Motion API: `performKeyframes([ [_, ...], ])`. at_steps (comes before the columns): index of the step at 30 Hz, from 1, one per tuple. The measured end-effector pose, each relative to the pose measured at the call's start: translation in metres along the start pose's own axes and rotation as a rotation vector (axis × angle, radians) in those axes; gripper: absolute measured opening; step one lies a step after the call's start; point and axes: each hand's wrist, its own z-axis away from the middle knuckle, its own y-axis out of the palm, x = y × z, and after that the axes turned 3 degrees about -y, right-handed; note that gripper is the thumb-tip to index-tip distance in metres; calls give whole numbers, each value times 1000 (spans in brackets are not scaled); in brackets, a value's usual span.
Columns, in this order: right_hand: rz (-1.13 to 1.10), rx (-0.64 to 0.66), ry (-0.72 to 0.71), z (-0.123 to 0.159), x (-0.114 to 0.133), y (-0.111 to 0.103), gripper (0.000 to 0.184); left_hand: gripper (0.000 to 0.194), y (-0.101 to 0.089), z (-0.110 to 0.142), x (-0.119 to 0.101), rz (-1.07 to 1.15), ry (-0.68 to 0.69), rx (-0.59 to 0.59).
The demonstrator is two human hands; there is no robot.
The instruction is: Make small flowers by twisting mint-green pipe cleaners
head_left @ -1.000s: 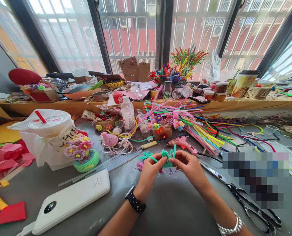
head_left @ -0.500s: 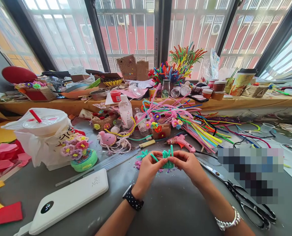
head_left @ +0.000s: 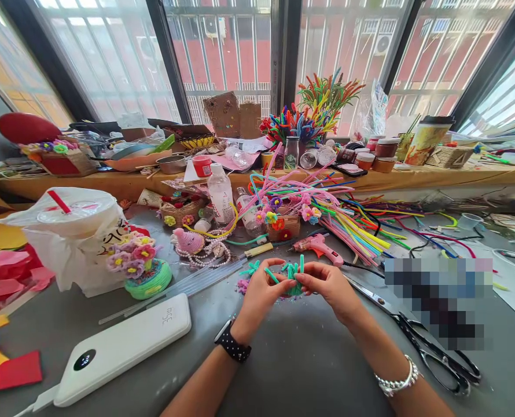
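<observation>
Between my two hands is a bundle of teal pipe cleaner [head_left: 293,271], looped several times, with loose ends sticking out. My left hand [head_left: 265,292] pinches its left side, and one end slants out by the thumb. The fingers of my right hand [head_left: 327,285] are closed on the right side, beside an upright end. Behind my left fingers lies a teal pipe cleaner piece [head_left: 252,267] on the table, with purple fuzzy scraps [head_left: 242,286] near it. Part of the bundle is hidden by my thumbs.
A pink glue gun [head_left: 320,248] lies just beyond my hands. Large scissors [head_left: 414,330] rest on the right, near a blurred patch. At left are a white power bank [head_left: 125,350], a bagged cup [head_left: 77,243] and a flower pot craft [head_left: 147,272]. Loose pipe cleaners [head_left: 353,231] spread behind.
Both hands keep hold of the teal bundle. Its loops look tipped and more bunched between the fingers now. The whole view has shifted slightly.
</observation>
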Motion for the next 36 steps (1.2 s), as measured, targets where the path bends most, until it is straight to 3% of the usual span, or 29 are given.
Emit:
performKeyframes([
  [6,115,78,1,0,0,-1,23,57,0,2,-4,-96,17,39],
  [10,-8,-39,-32,0,-1,1,22,59,1,2,-4,75,-82,50],
  [13,-96,-94,-35,1,-2,2,24,50,2,2,-3,195,-131,27],
  [17,-28,-92,-72,1,-3,1,24,33,2,1,-1,214,-49,-34],
  [23,90,-79,-112,0,-4,0,28,25,-1,1,-4,2,53,-89],
  [30,177,-98,-115,1,-3,2,39,19,-2,2,-4,-125,111,-115],
  [36,295,-121,-173,2,-2,3,33,21,-2,1,-4,-97,108,-102],
])
